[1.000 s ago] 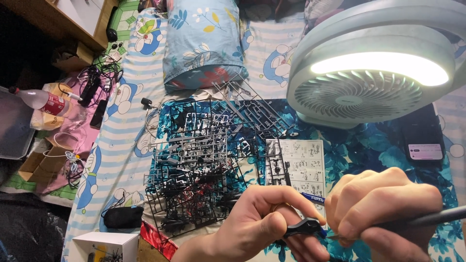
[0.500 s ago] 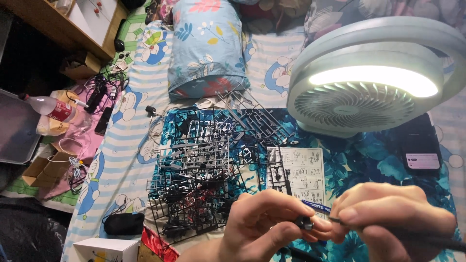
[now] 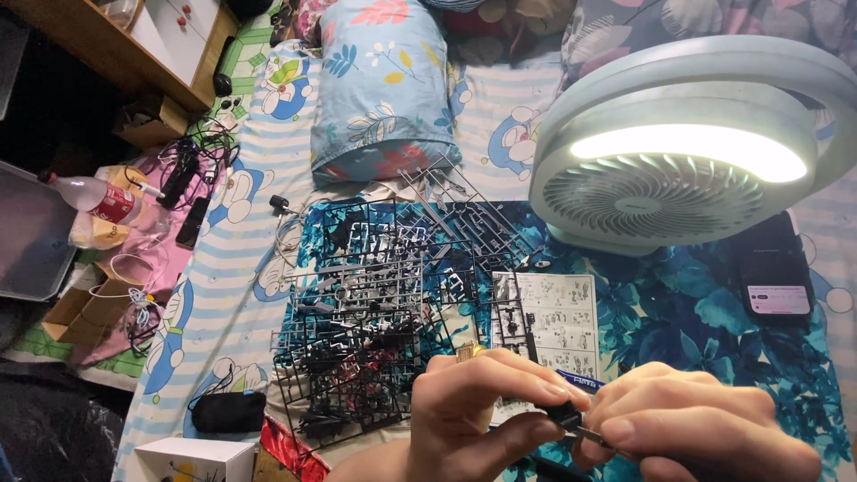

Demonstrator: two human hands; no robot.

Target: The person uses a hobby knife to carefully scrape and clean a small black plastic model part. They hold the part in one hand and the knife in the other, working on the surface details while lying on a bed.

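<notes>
Black plastic part (image 3: 562, 414) pinched in my left hand (image 3: 482, 402) – my right hand (image 3: 696, 428) grips a thin tool (image 3: 589, 435) (could slip and gouge it).

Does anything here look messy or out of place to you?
Yes. The black plastic part frames lie in a crooked overlapping heap on the bed, a bottle lies on its side at the left, and cables are tangled beside it. Nothing looks spilled or broken.
</notes>
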